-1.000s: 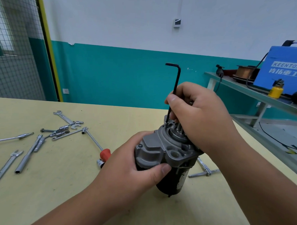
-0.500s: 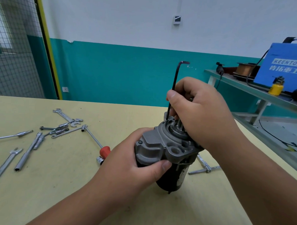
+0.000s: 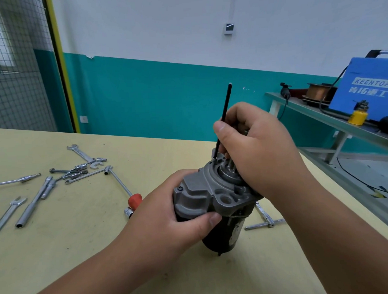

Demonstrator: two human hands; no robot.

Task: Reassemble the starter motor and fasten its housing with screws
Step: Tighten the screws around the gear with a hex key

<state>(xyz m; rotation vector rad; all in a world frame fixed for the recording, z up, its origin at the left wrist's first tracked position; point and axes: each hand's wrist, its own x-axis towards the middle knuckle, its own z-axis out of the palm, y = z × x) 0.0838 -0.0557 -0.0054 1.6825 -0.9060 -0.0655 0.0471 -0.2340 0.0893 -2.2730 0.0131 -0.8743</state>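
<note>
Motor (image 3: 227,236) stands on end on the table (image 3: 82,238), black body down, grey housing (image 3: 203,197) up, leaning a bit. Step in hand, as I read it: running in a housing screw. The hex key (image 3: 224,115) is near vertical, with its tip in a screw (image 3: 214,159) at the far rim of the housing. Can't tell how deep the screw sits, and the key's short leg doesn't show from here. My right hand (image 3: 254,144) pinches the key shank between thumb and fingertips, low down, with the palm over the pinion end. My left hand (image 3: 169,218) wraps the housing from the left, thumb across the front, bracing it. Next: twirl the key on its axis until the screw snugs, keep the tip square in the socket so it doesn't cam out, and counter the torque with the left hand so the motor doesn't turn or tip. Final tightening likely wants a lever grip on the key. Red-handled driver (image 3: 135,200) is just left of my left hand, a T-handle (image 3: 266,219) lies beside the motor on the right, and the spanners (image 3: 83,154) and sockets are well apart, far left.
</note>
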